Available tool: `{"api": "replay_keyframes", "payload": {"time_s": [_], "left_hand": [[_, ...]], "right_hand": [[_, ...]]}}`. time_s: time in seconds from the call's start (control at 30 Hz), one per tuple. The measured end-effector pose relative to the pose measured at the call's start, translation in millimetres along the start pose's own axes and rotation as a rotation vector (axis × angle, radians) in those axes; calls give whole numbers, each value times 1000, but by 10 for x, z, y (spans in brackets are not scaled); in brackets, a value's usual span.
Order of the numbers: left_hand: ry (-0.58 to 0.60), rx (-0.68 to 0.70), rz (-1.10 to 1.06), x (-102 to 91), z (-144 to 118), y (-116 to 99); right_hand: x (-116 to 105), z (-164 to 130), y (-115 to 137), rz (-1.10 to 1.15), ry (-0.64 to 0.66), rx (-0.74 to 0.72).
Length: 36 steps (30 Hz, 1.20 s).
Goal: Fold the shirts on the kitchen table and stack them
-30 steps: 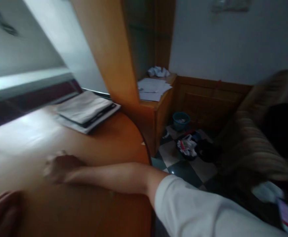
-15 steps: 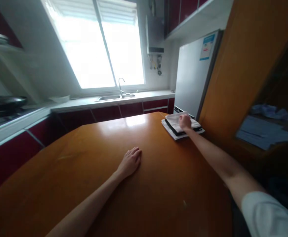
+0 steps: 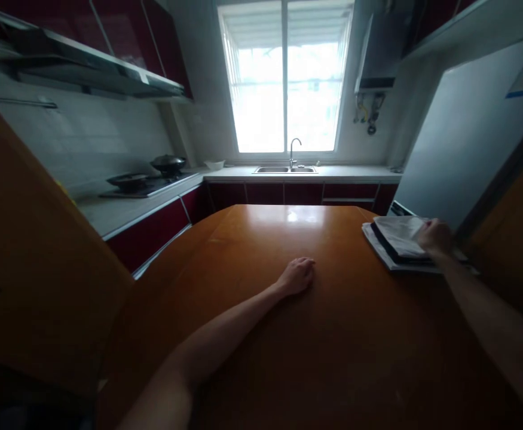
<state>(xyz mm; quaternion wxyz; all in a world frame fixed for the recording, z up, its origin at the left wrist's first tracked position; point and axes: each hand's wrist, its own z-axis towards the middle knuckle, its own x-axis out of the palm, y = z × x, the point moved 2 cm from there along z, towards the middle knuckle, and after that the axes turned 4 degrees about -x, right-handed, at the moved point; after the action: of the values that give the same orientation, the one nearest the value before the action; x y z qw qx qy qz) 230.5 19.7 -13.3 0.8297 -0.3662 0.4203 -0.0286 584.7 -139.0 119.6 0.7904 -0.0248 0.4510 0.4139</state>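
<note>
My left hand [image 3: 297, 275] rests palm down on the brown wooden table [image 3: 243, 322], its fingers lying on the surface with nothing held. At the table's right side my right hand [image 3: 435, 237] is closed at the top of a stack of folded fabric. A white folded cloth [image 3: 398, 232] is the uppermost layer, and the fingers grip its right part. Beneath it lies a black folded cloth [image 3: 389, 246], with another white layer [image 3: 380, 248] at the bottom. Motion blurs the right fingers slightly.
A fridge [image 3: 453, 131] stands right behind the stack. Beyond the table runs a white counter [image 3: 351, 172] with a sink [image 3: 272, 169] and faucet [image 3: 293, 150]. Two pans, one a lidded wok [image 3: 168, 162], sit on the stove at left. An orange-brown panel [image 3: 28, 239] borders the left.
The head view has turned left, so the stove and range hood now show and the stack sits further right. My left hand stays on the table; my right hand stays at the white cloth.
</note>
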Motion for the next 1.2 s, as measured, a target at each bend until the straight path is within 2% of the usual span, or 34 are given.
{"api": "replay_keyframes", "payload": {"time_s": [0.1,0.17,0.27,0.33,0.4,0.43,0.5,0.6,0.67,0.8,0.87,0.93,1.0,1.07,1.13,1.2], "left_hand": [[-210,-168,-189,-76,145,155],[-327,-237,-214,-218,240,278],[-503,-340,-236,-536,286,479],[-578,-389,-224,-728,230,585],[-585,-408,-196,-839,123,639],[-556,-407,-180,-860,62,643],[-439,-388,-149,-855,-53,610],[-214,-342,-94,-850,-181,492],[-104,-311,-51,-927,-239,391],[158,-346,306,-1187,-316,147],[177,-364,455,-1280,-335,-30],[68,-349,494,-1284,-350,-258],[-65,-288,532,-1174,-387,-511],[-146,-141,553,-961,-468,-762],[-63,42,535,-692,-594,-968],[130,180,455,-454,-737,-1115]], "right_hand": [[68,-279,582,139,79,-237],[98,-693,1049,260,189,-507],[73,-1476,1596,353,311,-753],[9,-1968,1815,576,473,-1069],[-44,-2267,1857,676,462,-1201],[-40,-2339,1828,690,432,-1216],[50,-2354,1706,675,357,-1142],[333,-2213,1461,657,276,-917],[516,-2126,1325,642,253,-806],[640,-2088,1233,661,265,-706],[609,-2134,1278,717,332,-652],[575,-2203,1358,827,480,-535],[557,-2271,1443,1009,689,-349],[552,-2307,1505,1222,881,-136],[554,-2284,1510,1362,958,46],[572,-2220,1448,1371,923,174]]}}
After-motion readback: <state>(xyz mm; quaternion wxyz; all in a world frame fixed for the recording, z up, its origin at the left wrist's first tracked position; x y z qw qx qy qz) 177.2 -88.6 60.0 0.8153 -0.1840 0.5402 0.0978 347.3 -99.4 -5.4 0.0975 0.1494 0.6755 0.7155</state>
